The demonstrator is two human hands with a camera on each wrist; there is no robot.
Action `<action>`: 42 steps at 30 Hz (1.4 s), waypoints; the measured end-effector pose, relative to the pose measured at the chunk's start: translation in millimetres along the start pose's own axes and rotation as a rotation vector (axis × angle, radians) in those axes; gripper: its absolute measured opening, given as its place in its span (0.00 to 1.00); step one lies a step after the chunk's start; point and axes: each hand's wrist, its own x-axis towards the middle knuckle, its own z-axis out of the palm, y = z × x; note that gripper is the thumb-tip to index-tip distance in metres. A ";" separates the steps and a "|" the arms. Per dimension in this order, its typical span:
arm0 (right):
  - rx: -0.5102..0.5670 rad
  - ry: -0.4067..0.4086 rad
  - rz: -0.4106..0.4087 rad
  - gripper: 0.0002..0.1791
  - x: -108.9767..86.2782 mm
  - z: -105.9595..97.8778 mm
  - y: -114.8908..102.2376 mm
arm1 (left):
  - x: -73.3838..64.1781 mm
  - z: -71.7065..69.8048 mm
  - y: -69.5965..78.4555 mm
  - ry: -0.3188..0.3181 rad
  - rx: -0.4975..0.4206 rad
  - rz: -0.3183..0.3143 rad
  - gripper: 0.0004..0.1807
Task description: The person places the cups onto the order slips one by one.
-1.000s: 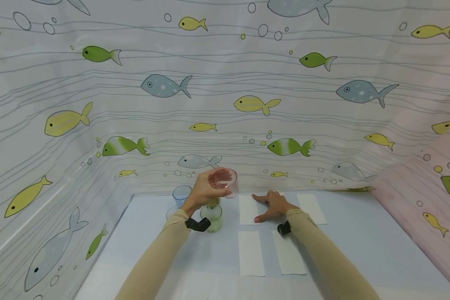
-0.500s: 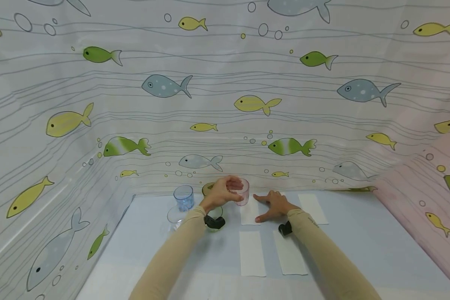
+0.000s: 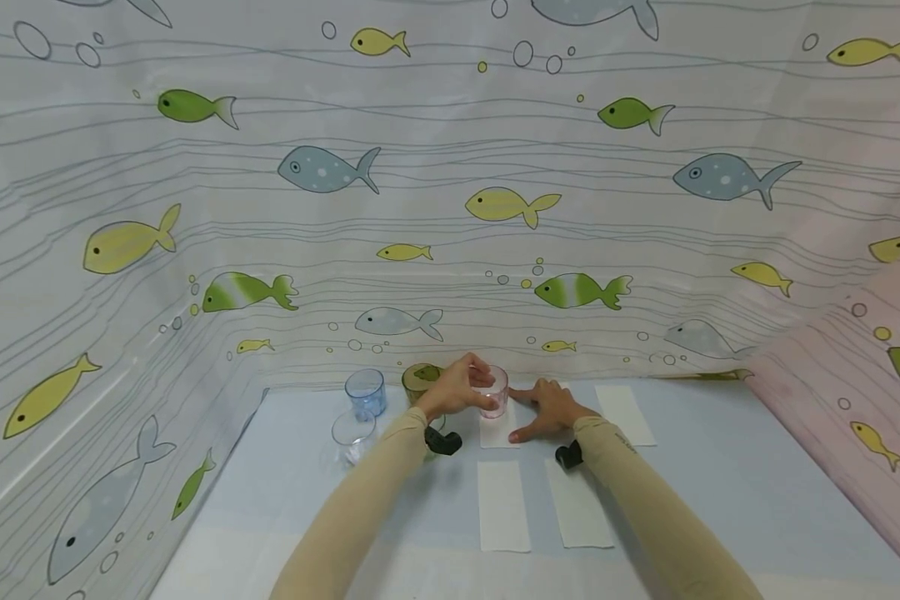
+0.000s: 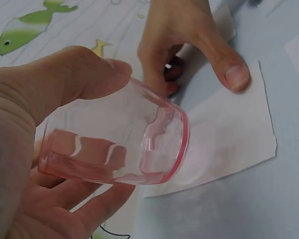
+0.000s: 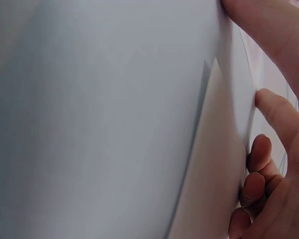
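Note:
A clear pink glass is gripped by my left hand, thumb on one side and fingers on the other. In the left wrist view the glass leans, its thick tinted base close over a white paper strip. My right hand rests beside that strip with thumb and index finger spread apart, the thumb touching the paper's edge. The right wrist view shows this hand's curved fingers along the surface, holding nothing.
Left of my left hand stand a blue glass, an olive glass and a clear glass. A green glass is mostly hidden behind the left wrist. More paper strips lie on the pale blue table. Fish-patterned curtain surrounds it.
My left hand has carried the pink glass rightward and down, from beyond the paper strip's left side to over its far part. The right hand has stayed in place.

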 end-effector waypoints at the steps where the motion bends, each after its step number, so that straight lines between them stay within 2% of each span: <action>1: -0.001 -0.002 0.005 0.59 0.3 0.0 0.3 | 0.7 0.5 0.5 -0.003 0.002 -0.008 0.34; 5: -0.003 -0.004 0.015 0.59 0.4 -0.1 -0.4 | 4.6 4.2 -2.9 0.005 0.032 -0.030 0.35; 9: 0.001 -0.008 0.011 0.59 -1.1 -1.2 -1.9 | 7.6 8.9 -5.6 0.008 0.053 -0.026 0.36; 19: -0.020 0.001 -0.040 0.55 -2.7 -2.8 -1.0 | 11.4 21.4 -1.3 -0.010 0.142 -0.005 0.38; 42: 0.017 -0.013 -0.002 0.58 -3.3 -4.3 -0.6 | 10.3 17.2 0.6 -0.043 0.156 -0.061 0.39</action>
